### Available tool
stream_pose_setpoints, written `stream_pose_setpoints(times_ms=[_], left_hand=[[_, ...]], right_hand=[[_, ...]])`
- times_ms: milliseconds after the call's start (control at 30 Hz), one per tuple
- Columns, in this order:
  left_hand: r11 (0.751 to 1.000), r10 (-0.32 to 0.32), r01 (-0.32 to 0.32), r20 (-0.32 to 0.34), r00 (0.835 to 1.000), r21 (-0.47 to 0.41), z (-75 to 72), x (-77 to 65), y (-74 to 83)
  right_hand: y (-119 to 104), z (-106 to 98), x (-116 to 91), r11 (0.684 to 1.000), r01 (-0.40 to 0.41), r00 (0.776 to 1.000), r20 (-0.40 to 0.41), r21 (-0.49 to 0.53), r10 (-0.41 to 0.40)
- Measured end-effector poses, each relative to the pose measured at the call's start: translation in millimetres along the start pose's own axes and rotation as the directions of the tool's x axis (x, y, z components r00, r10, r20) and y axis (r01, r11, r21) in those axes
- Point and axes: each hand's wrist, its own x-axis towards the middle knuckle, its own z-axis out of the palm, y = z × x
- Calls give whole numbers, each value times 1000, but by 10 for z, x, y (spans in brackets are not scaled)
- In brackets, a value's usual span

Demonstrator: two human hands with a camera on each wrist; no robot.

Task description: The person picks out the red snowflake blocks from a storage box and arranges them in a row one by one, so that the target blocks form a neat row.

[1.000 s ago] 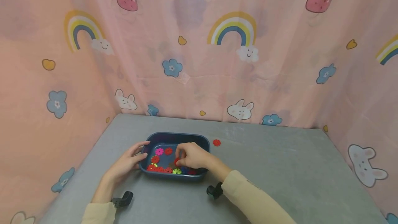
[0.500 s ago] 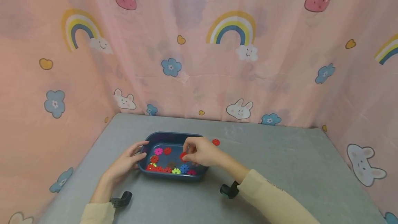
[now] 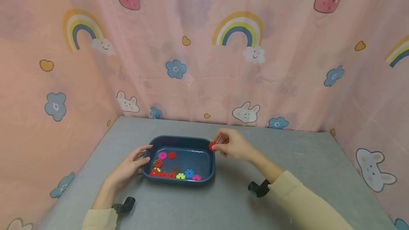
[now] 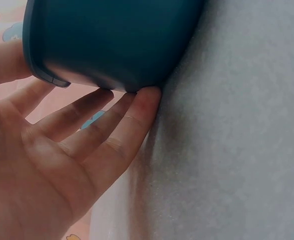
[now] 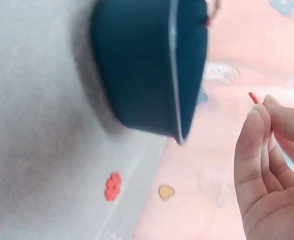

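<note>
A dark blue plastic tray point(image 3: 191, 141) stands on the table. My left hand point(image 3: 129, 166) holds its left end, a digit over the rim and other fingertips against the outer wall point(image 4: 106, 45) in the left wrist view. Just beyond the right rim, my right hand point(image 3: 234, 144) pinches a red notched plastic disc point(image 3: 212, 146) between thumb and fingertips. The right wrist view shows this disc point(image 5: 254, 97) edge-on. Inside the tray lie several similar discs: pink point(image 3: 162, 155), red point(image 3: 172, 155), blue point(image 3: 189, 173), yellow-green point(image 3: 180, 176) and brown point(image 3: 176, 169).
Another red disc point(image 5: 113, 186) lies on the table outside the tray; the right hand hides it in the head view. The grey tabletop point(image 3: 303, 173) extends to the right. A pink patterned curtain point(image 3: 204, 81) encloses the back and sides.
My right hand has lifted the red disc from inside the tray and carried it up and rightward past the rim. The left hand stays at the tray's left end.
</note>
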Motion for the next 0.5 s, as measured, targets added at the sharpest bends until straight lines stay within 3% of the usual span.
stream_pose_setpoints(times_ms=[233,500], left_hand=[[1000,2,-2,-1,1000,13,-8,-3,3],[1000,-7,7,5,1000,1,14,-3,9]], right_hand=[[170,-194,48,1000,-15,989,-148,19,18],[530,-238,103,990,-123,964,-227,70,136]])
